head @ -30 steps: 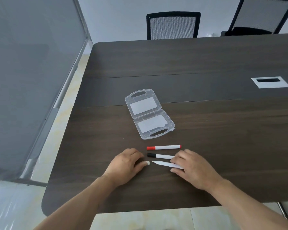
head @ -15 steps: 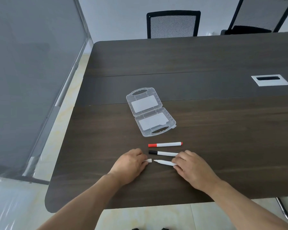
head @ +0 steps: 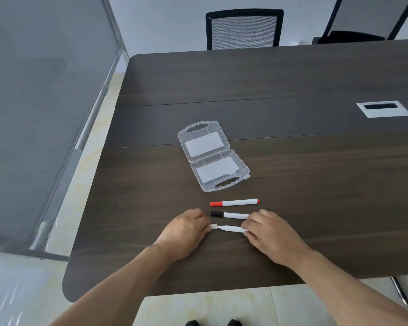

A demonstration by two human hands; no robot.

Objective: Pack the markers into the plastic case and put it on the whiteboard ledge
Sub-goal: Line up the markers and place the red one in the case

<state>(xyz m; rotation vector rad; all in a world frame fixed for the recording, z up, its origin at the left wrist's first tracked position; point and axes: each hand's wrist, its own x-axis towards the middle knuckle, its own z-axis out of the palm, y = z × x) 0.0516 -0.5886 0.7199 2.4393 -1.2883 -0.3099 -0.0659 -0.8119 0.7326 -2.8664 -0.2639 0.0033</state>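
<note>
A clear plastic case point(head: 213, 156) lies open and flat on the dark table point(head: 292, 184). Nearer me lie a red-capped marker point(head: 234, 202) and a black-capped marker point(head: 230, 215), side by side. My left hand point(head: 184, 228) pinches a white cap point(head: 213, 226). My right hand point(head: 272, 234) holds the uncapped white marker point(head: 231, 228) by its rear end on the table. The marker's tip touches the mouth of the cap.
A grey glass board with a metal frame point(head: 90, 128) stands to the left of the table. Two black mesh chairs point(head: 244, 29) are at the far side. A white cable port point(head: 383, 109) sits in the table at right.
The cap and the uncapped marker have come together: the gap between them has closed and the tip now meets the cap. Both hands stayed low on the table.
</note>
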